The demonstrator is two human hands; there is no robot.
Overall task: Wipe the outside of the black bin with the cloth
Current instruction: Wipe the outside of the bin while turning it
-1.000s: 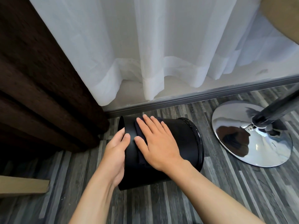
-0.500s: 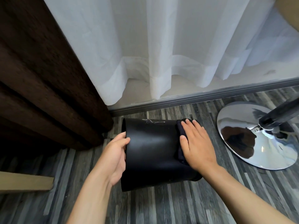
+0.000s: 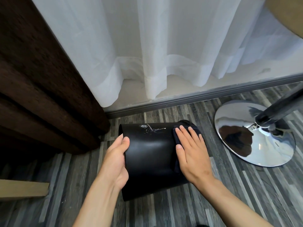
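Note:
The black bin [image 3: 150,154] lies on its side on the striped grey floor, with white marks and a small logo on its upper side. My left hand [image 3: 117,158] grips its left end, thumb on top. My right hand [image 3: 191,153] lies flat on the bin's right end, fingers spread, and presses a dark cloth [image 3: 176,136] against the bin's side. Most of the cloth is hidden under my palm; its edges show beyond my fingers and thumb.
A chrome round stool base [image 3: 255,135] with a dark pole stands just right of the bin. White sheer curtains [image 3: 164,54] hang behind, above a grey sill. A dark brown drape [image 3: 41,79] fills the left. A pale board [image 3: 23,189] lies at the lower left.
My right hand slid the cloth from the bin's left part to its right end, where it now rests. My left hand stayed on the left end.

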